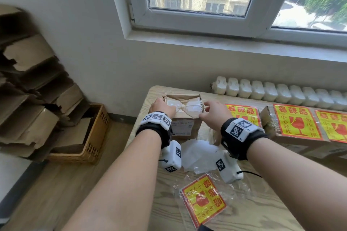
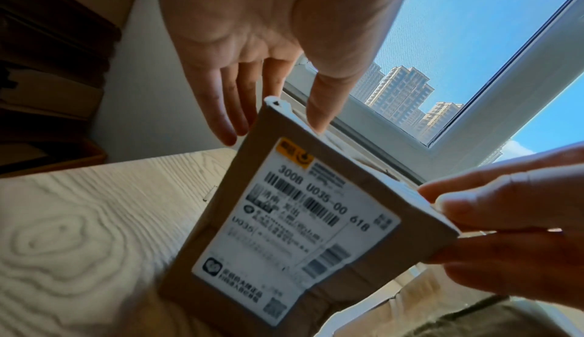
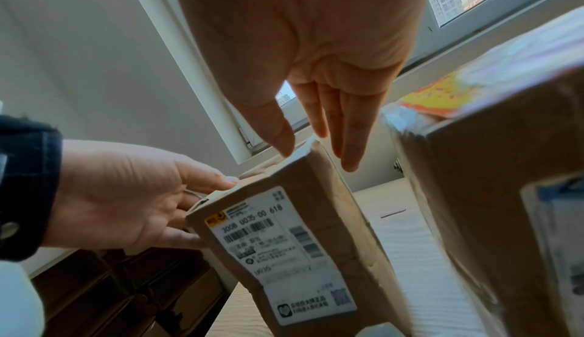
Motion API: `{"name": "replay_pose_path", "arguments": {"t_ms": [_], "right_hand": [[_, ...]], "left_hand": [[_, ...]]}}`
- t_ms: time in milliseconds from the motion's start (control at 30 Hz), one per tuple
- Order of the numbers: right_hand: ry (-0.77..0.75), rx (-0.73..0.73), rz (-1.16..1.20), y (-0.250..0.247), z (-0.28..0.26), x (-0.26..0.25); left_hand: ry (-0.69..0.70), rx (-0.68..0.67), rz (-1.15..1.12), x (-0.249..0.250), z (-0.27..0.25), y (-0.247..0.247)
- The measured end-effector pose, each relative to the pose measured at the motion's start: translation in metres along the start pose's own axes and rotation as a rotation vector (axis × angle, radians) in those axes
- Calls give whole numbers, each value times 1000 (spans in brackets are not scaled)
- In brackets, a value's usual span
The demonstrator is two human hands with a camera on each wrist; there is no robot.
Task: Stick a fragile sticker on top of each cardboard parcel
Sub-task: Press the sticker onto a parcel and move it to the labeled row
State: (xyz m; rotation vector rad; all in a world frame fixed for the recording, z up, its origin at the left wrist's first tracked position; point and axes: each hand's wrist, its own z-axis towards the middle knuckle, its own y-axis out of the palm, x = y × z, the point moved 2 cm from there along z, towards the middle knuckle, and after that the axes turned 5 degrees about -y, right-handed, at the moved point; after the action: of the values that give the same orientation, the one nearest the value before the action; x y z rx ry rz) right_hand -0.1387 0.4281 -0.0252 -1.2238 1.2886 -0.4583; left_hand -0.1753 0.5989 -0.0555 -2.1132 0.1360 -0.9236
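A brown cardboard parcel (image 1: 185,118) stands at the table's far left end. Its top is taped and carries no sticker; a white shipping label (image 2: 284,217) covers its near face. My left hand (image 1: 162,108) is at its top left corner, thumb on the top edge and straight fingers (image 2: 227,127) down the left side. My right hand (image 1: 212,112) is at the top right corner, thumb tip on the top edge (image 3: 284,147) and straight fingers beside the right face. A clear bag of red-and-yellow fragile stickers (image 1: 203,199) lies near me on the table.
To the right stand parcels with fragile stickers on top (image 1: 296,125), one close by (image 3: 489,192). White backing sheets (image 1: 199,155) lie under my wrists. On the floor at left are a wicker basket (image 1: 93,137) and stacked cardboard (image 1: 28,90). Behind the table runs a radiator (image 1: 281,93).
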Motion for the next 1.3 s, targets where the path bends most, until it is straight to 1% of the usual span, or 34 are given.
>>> {"name": "replay_pose_path", "arguments": {"t_ms": [100,267,400,533,733,867,1100,1300], "right_hand": [[12,-11,10,7,4,2],[42,-54,67,13,8,5],[44,-67,153,14,5,7],[9,-50,229,10,0,5],[-55,14,316,-7,-7,-8],[-130,79,363,-29,-19,-19],[-296,116,415,-63,-52,-28],[-344,164,499,-89,-101,-6]], "left_hand": [[-9,-51,-7,-5,2,7],[-60,-105,-100,-10,3,9],[-48,-104,-122,-14,3,8],[-38,-84,-153,-17,0,2],[12,59,-271,-10,-17,-21],[53,183,-282,-3,-36,-43],[126,396,-374,10,-93,-77],[206,525,-421,20,-149,-69]]}}
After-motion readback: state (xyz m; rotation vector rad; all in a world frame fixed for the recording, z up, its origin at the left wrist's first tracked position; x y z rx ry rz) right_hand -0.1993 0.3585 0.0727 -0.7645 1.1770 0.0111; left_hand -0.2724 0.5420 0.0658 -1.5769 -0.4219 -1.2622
